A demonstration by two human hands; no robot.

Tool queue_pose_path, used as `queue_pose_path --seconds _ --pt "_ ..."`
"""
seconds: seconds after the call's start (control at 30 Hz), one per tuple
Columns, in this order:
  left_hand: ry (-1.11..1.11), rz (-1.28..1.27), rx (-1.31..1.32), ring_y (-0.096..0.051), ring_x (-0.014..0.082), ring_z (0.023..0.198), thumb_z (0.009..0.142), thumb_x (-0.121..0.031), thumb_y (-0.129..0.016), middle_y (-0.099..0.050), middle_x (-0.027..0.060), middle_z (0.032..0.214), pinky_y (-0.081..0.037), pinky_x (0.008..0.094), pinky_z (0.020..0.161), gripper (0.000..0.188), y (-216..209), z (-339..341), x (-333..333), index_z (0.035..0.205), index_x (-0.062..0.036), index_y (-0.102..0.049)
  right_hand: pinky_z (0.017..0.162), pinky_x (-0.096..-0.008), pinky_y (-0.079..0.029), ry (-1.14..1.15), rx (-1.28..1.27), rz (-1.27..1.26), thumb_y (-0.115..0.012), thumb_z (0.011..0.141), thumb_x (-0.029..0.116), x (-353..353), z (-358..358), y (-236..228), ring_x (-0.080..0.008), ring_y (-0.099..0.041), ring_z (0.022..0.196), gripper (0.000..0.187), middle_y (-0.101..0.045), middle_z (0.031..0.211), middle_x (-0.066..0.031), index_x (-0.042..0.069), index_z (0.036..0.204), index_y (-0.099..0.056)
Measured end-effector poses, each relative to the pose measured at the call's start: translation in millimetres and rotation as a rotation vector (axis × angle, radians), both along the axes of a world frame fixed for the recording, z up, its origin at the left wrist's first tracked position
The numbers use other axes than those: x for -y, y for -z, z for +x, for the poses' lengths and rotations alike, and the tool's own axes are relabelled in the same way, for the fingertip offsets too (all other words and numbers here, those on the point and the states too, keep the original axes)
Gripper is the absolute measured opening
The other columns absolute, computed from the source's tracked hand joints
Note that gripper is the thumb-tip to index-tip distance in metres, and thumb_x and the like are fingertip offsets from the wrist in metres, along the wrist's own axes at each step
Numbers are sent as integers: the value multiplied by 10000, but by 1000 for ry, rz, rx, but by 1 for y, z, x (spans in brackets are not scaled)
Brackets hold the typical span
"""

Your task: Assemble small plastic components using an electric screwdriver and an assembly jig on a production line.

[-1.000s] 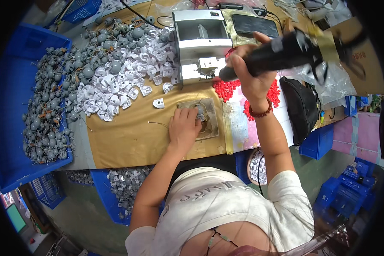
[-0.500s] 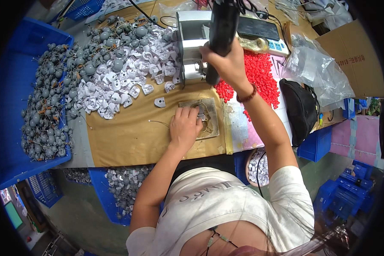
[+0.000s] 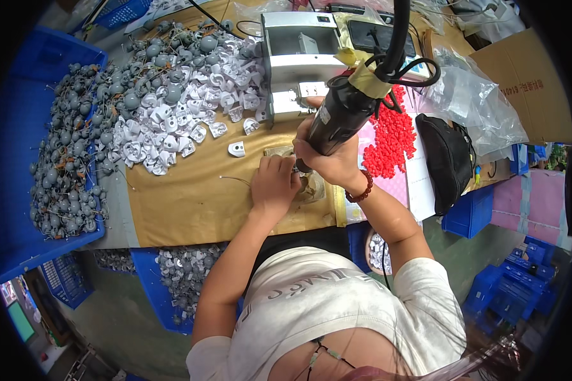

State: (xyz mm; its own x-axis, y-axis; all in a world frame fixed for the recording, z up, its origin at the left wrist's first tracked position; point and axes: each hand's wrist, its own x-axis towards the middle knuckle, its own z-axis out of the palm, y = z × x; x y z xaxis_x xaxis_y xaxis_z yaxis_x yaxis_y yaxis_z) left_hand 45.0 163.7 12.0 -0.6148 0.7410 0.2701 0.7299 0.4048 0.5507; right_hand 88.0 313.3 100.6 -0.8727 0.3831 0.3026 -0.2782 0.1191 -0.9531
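Note:
My right hand (image 3: pixel 338 162) is wrapped round a black electric screwdriver (image 3: pixel 342 117), which tilts with its tip down over a square fixture plate (image 3: pixel 313 190) on the table. My left hand (image 3: pixel 274 185) lies at the plate's left side, its fingers closed at the screwdriver's tip. They press on a small grey part there, now mostly hidden by both hands. A thin wire (image 3: pixel 236 180) runs out from under the left hand. Just beyond it lies a single white plastic piece (image 3: pixel 236 149).
White plastic pieces (image 3: pixel 165 127) and grey ball-shaped parts with wires (image 3: pixel 130 101) are heaped at the left, beside a blue bin (image 3: pixel 9 165). A metal-and-white box (image 3: pixel 302 60) stands ahead. Red small parts (image 3: pixel 391 136), a black pouch (image 3: pixel 443 165) and clear plastic bags (image 3: pixel 470 95) lie rightward.
My right hand has brought the screwdriver down and toward me, from beside the box to the fixture by my left hand. The left hand has barely moved.

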Motion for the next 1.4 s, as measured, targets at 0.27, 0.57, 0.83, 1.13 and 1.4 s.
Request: queue_pose_path --seconds 0.27,0.57,0.83,1.13,1.4 --pt "19 38 12 -570 295 938 731 -137 -707 -579 70 976 -503 429 744 345 1 -2 3 1065 -116 -622 674 -272 -501 -51 -37 352 -651 787 -139 -3 11 12 -134 -610 743 608 -616 847 -65 8 1328 -418" --pt "99 87 117 -554 348 955 713 -130 -747 -562 102 989 -488 461 776 428 -13 -7 4 1102 -99 -569 747 -319 -533 -165 -57 118 -710 793 -81 6 34 40 -160 -638 835 448 -622 891 -70 60 1164 -502" --pt "96 120 118 -541 364 961 702 -116 -753 -556 115 999 -477 471 786 414 -8 -7 3 1064 -88 -556 743 -301 -524 -132 28 262 -722 795 -61 9 33 27 -130 -628 824 438 -623 896 -52 51 1157 -504" --pt "-29 23 139 -538 349 1067 746 -130 -759 -572 102 1126 -481 464 864 408 -9 0 0 1120 -88 -602 731 -295 -524 176 241 -142 -713 840 43 -5 20 -9 -139 -628 770 360 -636 895 -54 14 1154 -541" --pt "-6 94 181 -544 345 1089 759 -52 -757 -636 115 1156 -459 422 944 396 -11 4 2 1135 -43 -635 856 -280 -484 718 25 -187 -650 947 42 -88 32 47 -127 -590 986 384 -645 1094 -65 -15 1302 -513"
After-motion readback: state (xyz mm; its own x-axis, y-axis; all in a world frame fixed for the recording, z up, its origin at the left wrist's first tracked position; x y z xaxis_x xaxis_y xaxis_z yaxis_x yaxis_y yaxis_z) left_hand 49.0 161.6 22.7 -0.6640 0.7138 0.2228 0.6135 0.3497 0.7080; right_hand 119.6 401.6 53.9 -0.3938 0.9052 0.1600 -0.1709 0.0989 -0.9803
